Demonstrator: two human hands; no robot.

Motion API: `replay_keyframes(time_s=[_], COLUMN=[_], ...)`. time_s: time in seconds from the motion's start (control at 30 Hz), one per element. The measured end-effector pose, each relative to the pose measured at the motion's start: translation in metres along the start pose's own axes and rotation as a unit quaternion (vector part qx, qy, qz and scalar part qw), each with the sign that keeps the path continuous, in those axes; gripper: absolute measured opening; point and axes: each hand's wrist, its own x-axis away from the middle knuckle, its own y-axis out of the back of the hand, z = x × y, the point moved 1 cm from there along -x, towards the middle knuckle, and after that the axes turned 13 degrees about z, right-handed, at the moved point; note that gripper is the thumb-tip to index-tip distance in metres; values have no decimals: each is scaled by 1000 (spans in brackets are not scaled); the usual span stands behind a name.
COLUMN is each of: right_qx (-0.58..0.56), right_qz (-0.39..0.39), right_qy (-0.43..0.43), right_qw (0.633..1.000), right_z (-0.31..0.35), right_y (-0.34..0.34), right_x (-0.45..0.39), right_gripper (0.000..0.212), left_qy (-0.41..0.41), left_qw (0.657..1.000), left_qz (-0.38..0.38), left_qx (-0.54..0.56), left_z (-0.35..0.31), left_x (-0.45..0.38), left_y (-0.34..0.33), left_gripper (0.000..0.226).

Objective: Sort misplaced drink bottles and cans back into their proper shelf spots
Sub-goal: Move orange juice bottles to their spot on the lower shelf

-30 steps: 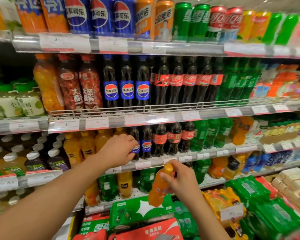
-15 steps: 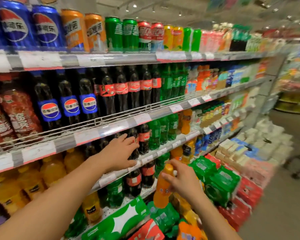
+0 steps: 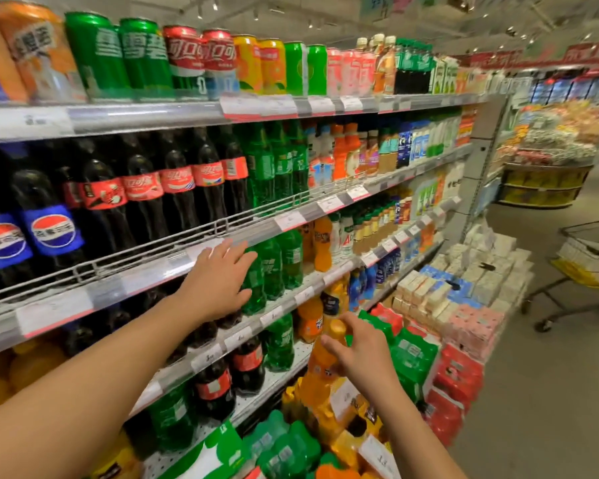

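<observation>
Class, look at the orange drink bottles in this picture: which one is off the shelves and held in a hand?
The orange bottle at lower centre: the right hand grips it near the neck, in front of the shelves. The other orange bottles stand on shelves.

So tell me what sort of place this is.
A supermarket drinks aisle: long shelves with price tags on their edges, rows of soda cans, and a shopping trolley in the walkway.
</observation>
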Motion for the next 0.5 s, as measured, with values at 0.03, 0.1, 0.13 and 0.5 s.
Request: replay_keyframes(time_s=[0.03, 0.1, 0.13, 0.5], right_qx=[-4, -7, -7, -36], right_qz=[3, 15, 20, 12], right_qy=[4, 11, 14, 49], right_qw=[1000, 1000, 1000, 998], right_z=[-10, -30, -40, -118], right_y=[6, 20, 28, 84], right_x=[-11, -37, -52, -208], right_gripper=[26, 29, 32, 23], left_qy=[7, 20, 29, 196], left_qw=[1000, 1000, 999, 974], left_qz=[-2, -4, -11, -105], left_qx=[-7, -17, -20, 49], left_z=[0, -1, -1, -24], left_x=[-14, -41, -53, -112], left_y=[2, 4, 3, -54], left_gripper=[76, 72, 70, 66])
